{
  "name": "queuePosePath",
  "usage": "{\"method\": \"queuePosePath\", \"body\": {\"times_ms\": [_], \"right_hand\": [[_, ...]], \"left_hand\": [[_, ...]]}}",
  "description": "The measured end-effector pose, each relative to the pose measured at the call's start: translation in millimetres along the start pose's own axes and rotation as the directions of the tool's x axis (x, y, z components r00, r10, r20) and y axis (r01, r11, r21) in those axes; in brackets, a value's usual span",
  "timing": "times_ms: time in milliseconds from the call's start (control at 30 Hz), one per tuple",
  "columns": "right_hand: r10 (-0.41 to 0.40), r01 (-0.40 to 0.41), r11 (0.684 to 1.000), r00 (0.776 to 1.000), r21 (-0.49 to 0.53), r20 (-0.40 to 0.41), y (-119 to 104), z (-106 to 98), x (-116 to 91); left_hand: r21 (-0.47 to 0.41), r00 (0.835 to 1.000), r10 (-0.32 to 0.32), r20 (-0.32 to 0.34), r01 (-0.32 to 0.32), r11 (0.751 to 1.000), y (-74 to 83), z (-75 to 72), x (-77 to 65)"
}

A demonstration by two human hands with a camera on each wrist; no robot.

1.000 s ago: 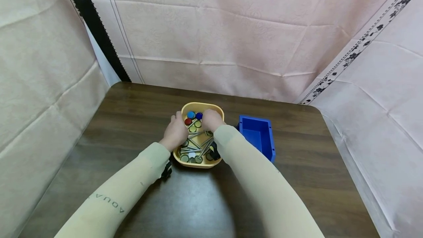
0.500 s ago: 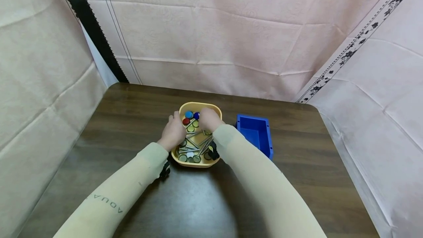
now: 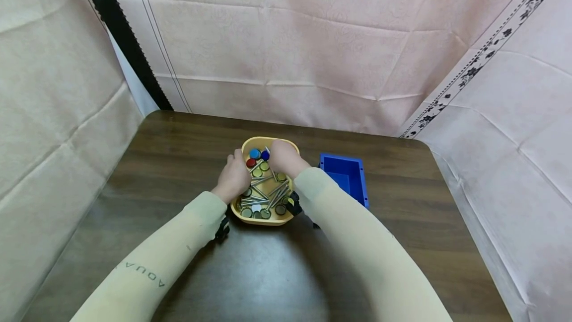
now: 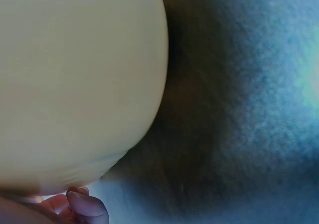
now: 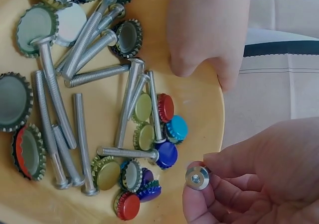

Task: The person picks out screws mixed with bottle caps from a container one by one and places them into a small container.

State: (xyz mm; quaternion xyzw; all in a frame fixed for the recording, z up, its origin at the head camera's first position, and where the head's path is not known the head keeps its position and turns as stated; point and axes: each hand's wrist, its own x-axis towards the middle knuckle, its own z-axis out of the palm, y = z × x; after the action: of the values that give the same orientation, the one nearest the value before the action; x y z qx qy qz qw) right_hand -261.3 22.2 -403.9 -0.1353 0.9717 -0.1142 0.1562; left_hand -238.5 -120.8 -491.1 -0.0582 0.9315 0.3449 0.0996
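A yellow oval tub point(image 3: 268, 222) on the table holds metal bolts point(image 5: 79, 139) and bottle caps point(image 5: 107, 173) in gold, red, blue and silver. My left hand point(image 3: 234, 179) grips the tub's left rim, its thumb over the edge in the right wrist view. Over the tub's back right part, my right hand point(image 3: 286, 157) pinches a bolt point(image 5: 198, 178) between thumb and forefinger. The bolt's round head faces the right wrist camera; its shank is mostly hidden by the fingers. In the left wrist view, the tub's pale outer wall point(image 4: 79, 84) fills the left side, with fingertips point(image 4: 89, 206) below it.
Just right of the tub stands a blue rectangular bin point(image 3: 343, 166), partly behind my right sleeve point(image 3: 357, 232). The brown wooden table point(image 3: 187, 143) has rounded far corners. Pale cloth point(image 3: 277, 48) hangs behind it and on both sides.
My right hand has risen a little from the caps and bolts, and a bolt now shows in its fingers. More of the tub's right side is visible. The left hand stays on the rim.
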Motion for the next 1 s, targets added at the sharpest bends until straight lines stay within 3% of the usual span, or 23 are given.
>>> {"method": "queuePosePath", "body": {"times_ms": [267,567,800,1000], "right_hand": [[0.077,-0.076,0.994,0.997,0.078,-0.011,7,-1,-3],[0.073,-0.074,0.995,0.997,0.066,0.014,13,-7,-5],[0.101,-0.103,0.985,0.995,0.137,0.025,25,-10,-6],[0.078,-0.076,0.987,0.997,0.144,-0.006,37,-13,-10]], "left_hand": [[0.003,1.0,0.014,-0.001,-0.014,1.0,-0.3,-0.7,-0.5],[-0.002,1.0,0.008,0.0,-0.008,1.0,-0.3,0.0,-0.1],[-0.013,1.0,-0.007,0.008,0.007,1.0,-0.2,-0.1,0.6],[-0.019,1.0,-0.019,0.012,0.019,1.0,0.9,-0.8,-0.6]]}}
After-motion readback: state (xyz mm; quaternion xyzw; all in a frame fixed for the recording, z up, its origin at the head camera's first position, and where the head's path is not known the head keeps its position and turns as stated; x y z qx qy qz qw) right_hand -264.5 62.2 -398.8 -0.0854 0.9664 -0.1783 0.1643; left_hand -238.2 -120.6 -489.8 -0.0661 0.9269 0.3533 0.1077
